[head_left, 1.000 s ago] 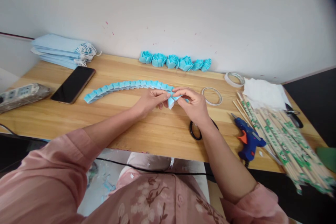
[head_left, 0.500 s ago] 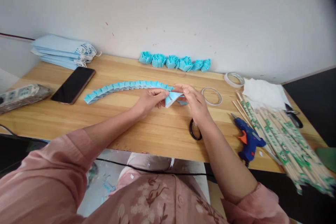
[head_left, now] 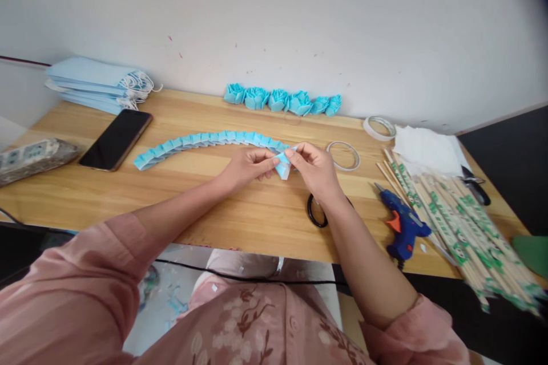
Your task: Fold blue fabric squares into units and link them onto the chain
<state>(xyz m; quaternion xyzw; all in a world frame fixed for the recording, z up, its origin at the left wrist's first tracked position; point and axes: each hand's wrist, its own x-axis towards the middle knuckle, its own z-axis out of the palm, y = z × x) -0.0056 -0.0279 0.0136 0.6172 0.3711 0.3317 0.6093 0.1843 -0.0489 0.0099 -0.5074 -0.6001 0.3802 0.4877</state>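
Between my two hands is a small folded piece of light blue mask fabric (head_left: 283, 169), its white underside partly showing. My left hand (head_left: 252, 167) pinches its left side between thumb and fingers. On the other side, the thumb and fingers of my right hand (head_left: 315, 169) press on its upper right edge. Just beyond them a curved row of folded blue pieces (head_left: 214, 138) lies on the table, its right end hidden behind my hands. Partly under my right forearm is a pair of scissors, with one black handle loop (head_left: 315, 211) showing.
Several blue fabric flowers (head_left: 279, 100) line the wall. At left are stacked face masks (head_left: 92, 81), a phone (head_left: 116, 140) and a wrapped power strip (head_left: 36, 158). Tape rolls (head_left: 379, 128), a blue glue gun (head_left: 402, 225), wrapped chopsticks (head_left: 462, 222) and white sheets (head_left: 428, 151) lie at right.
The folded piece has gone from a wide triangle to a smaller, narrower shape. My right fingers have curled in and now pinch it, closer to my left hand.
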